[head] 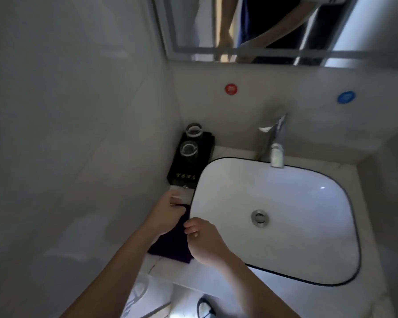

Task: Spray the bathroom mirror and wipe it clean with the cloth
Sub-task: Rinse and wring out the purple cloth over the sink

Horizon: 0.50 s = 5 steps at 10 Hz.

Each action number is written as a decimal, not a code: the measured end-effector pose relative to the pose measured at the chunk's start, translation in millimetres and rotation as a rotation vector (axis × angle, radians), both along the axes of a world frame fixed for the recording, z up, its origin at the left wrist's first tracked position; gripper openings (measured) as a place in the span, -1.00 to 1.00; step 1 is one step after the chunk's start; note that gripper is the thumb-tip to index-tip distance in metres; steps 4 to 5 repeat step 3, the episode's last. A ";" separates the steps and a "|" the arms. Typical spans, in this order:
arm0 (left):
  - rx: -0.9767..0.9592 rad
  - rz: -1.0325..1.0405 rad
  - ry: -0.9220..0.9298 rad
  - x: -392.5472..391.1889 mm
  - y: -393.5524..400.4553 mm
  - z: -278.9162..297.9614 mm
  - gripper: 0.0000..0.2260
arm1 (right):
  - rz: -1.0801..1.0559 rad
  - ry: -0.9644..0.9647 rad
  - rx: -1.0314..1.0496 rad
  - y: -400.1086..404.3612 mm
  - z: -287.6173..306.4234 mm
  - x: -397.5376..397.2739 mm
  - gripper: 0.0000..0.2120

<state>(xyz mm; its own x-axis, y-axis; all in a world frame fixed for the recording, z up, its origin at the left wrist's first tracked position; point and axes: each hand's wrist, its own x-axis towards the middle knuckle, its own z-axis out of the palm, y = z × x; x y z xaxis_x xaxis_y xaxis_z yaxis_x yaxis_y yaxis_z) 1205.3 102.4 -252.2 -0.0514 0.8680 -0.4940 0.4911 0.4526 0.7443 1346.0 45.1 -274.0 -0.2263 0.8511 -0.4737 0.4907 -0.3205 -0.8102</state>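
Both hands, left hand and right hand, pinch the dark cloth just left of the sink.

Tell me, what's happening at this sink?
A person stands at a bathroom counter, both hands on a dark purple cloth lying left of the white basin. The left hand rests on its far end; the right hand touches its near edge, fingers curled. The mirror above is not being wiped yet, and no spray bottle is visible. Two glasses stand on a black tray in the corner.
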 end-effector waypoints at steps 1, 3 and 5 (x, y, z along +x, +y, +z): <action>0.083 -0.005 -0.120 29.8 8.9 27.3 -0.63 | -0.102 0.017 0.051 2.3 22.4 45.6 -0.70; 0.216 -0.129 -0.276 118.0 37.5 77.5 -0.68 | -0.435 -0.027 0.201 14.4 68.7 159.8 -0.80; 0.216 -0.129 -0.276 118.0 37.5 77.5 -0.68 | -0.435 -0.027 0.201 14.4 68.7 159.8 -0.80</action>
